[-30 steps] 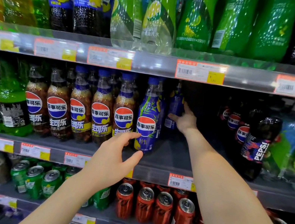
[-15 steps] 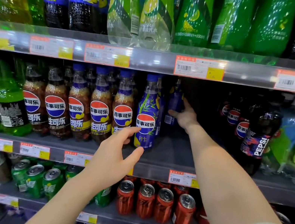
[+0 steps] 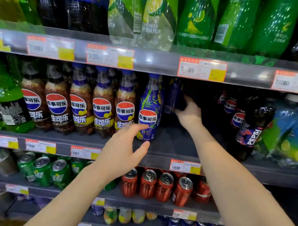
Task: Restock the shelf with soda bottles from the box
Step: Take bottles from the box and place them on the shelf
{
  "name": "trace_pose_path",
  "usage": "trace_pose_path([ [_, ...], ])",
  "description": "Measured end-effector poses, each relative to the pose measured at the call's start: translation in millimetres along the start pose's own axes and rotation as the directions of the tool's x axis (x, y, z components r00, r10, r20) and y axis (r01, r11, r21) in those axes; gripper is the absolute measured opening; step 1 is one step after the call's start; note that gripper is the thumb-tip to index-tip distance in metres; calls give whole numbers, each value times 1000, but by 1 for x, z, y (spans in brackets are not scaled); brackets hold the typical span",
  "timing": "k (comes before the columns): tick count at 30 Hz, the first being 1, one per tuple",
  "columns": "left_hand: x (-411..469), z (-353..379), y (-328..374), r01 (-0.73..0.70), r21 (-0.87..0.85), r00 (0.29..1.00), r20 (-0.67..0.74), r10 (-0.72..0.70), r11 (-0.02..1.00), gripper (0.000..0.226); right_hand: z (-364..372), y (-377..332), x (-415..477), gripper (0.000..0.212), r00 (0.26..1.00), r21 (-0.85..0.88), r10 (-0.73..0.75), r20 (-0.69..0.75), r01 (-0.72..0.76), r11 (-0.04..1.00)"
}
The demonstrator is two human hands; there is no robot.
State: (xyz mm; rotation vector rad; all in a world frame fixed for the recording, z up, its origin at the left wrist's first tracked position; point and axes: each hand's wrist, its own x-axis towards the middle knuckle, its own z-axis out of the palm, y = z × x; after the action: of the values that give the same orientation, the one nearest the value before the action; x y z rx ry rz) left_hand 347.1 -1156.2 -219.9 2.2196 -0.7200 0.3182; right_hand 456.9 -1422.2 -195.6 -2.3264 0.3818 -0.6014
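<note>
My right hand (image 3: 188,114) reaches deep into the middle shelf (image 3: 173,153) and grips a blue soda bottle (image 3: 172,97) standing at the back, behind the front row. A matching blue bottle with a bamboo pattern (image 3: 149,111) stands at the shelf front, just left of it. My left hand (image 3: 123,152) hovers in front of that front bottle, fingers spread, holding nothing. No box is in view.
Brown cola bottles (image 3: 80,104) fill the shelf to the left; dark Pepsi bottles (image 3: 250,130) stand to the right, with an empty gap between. Green and clear bottles sit on the shelf above; red cans (image 3: 165,187) and green cans (image 3: 42,169) below.
My right hand has closed its fingers around the back blue bottle. The left hand has stayed almost still in front of the shelf.
</note>
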Motion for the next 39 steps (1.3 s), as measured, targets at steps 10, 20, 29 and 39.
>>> trace_pose_path([
  [10,6,-33,5,-63,183,986,160,33,981,50,-28,-22,-86,56,998,-202,35,46,-25,979],
  [20,-38,-50,-23,-160,257,940,333,68,953,52,-15,-50,-214,56,990,-361,121,73,-87,929],
  [29,-110,-103,-47,-148,365,948,318,26,919,53,24,-124,-310,50,972,-453,52,230,60,890],
  [39,-262,-204,-99,9,511,946,274,-173,860,54,105,-202,-455,52,896,-372,-16,443,200,906],
])
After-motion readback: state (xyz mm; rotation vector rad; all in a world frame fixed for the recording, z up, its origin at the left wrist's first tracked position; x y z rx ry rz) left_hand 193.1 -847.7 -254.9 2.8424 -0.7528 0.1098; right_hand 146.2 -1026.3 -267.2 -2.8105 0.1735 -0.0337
